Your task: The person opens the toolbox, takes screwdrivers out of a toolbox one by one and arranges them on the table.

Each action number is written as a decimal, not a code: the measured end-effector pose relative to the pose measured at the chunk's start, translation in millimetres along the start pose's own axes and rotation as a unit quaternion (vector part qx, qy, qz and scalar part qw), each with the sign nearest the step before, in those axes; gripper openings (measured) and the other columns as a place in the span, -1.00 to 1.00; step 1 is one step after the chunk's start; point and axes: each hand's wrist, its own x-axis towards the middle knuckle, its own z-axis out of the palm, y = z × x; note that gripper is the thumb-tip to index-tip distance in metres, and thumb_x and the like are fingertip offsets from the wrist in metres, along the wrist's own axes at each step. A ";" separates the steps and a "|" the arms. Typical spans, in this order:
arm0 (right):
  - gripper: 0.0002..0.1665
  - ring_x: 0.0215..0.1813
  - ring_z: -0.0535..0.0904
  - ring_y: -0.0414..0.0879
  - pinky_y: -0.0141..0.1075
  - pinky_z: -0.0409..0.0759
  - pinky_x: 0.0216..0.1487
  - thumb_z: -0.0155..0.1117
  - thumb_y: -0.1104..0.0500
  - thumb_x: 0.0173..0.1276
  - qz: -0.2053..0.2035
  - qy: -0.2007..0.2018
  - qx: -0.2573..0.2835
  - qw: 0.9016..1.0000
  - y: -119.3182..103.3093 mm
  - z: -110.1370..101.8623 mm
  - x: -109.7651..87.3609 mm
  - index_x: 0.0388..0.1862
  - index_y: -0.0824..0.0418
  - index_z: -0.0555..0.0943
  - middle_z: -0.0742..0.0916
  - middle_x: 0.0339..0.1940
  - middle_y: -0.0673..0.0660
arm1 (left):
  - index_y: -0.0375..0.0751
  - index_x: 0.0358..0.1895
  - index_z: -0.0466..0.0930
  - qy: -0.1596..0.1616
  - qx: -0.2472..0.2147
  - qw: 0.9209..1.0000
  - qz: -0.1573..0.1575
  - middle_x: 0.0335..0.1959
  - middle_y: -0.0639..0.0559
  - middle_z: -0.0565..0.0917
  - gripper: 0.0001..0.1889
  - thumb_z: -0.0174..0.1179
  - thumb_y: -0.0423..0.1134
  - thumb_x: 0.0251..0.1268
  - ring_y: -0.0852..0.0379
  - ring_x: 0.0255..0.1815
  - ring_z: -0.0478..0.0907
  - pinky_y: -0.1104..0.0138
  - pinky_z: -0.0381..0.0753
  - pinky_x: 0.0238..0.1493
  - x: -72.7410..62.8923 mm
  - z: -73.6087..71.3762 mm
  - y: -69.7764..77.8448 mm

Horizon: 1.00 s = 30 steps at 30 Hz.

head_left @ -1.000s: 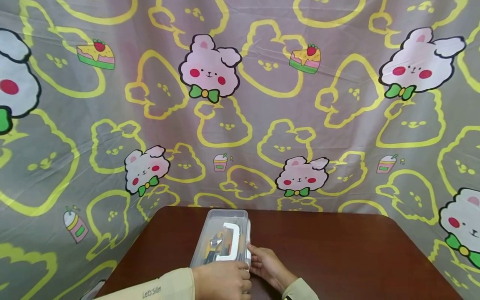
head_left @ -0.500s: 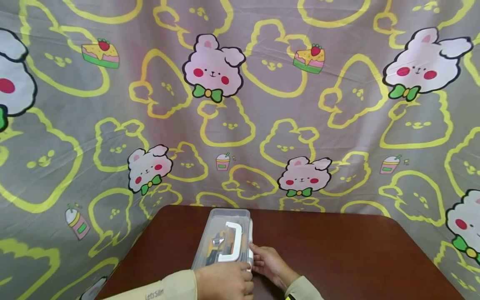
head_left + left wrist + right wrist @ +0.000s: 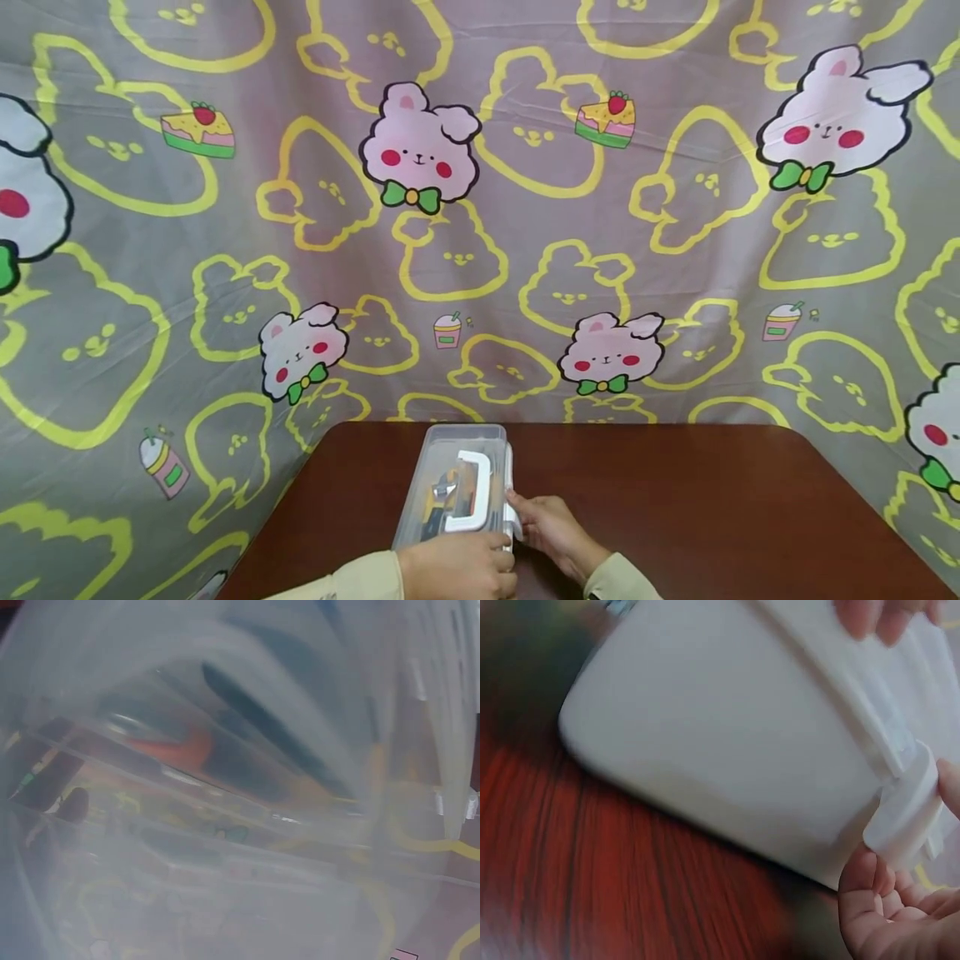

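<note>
A clear plastic toolbox [image 3: 435,458] with a white carrying handle [image 3: 480,500] lies on the table. Through its lid show orange and dark tools [image 3: 441,496]. My left hand [image 3: 459,567] lies across the near end of the box, fingers curled over its right edge. On the right side, my right hand [image 3: 555,529] pinches a white latch [image 3: 906,806], which tilts outward from the box wall. The right wrist view also has left fingertips [image 3: 889,619] over the lid edge. Blurred tools [image 3: 255,761] behind clear plastic fill the left wrist view.
The dark red-brown table [image 3: 675,500] extends to the right of the box. A patterned curtain [image 3: 525,208] with rabbits and yellow outlines hangs behind it and along the sides.
The latch under my right hand has swung outward from the box side. My left hand stays over the box's near end. The head view has shifted slightly.
</note>
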 end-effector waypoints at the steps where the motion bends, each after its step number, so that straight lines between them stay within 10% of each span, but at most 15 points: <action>1: -0.54 -0.47 0.56 -0.23 -0.36 0.56 -0.39 0.27 -0.07 0.38 -0.004 0.008 -0.013 1.000 -1.4 0.1 0.1 -0.30 0.36 0.54 0.64 -0.53 0.02 | 0.25 -0.22 0.61 -0.001 0.000 1.000 -0.001 -0.25 0.37 0.60 -0.82 0.01 0.04 0.33 0.36 -0.19 0.49 0.41 0.36 0.02 -0.3 -0.2 -0.2; 30: -0.64 -0.62 0.50 -0.25 -0.38 0.53 -0.54 0.30 -0.01 0.33 -0.015 0.063 -0.069 0.996 -8.2 8.8 1.6 -0.45 0.26 0.50 0.54 -0.66 -0.01 | 0.23 -0.24 0.59 0.005 -0.020 1.000 -0.022 -0.27 0.36 0.57 -0.89 0.08 0.00 0.30 0.38 -0.17 0.48 0.45 0.34 0.06 -4.9 -0.1 -0.3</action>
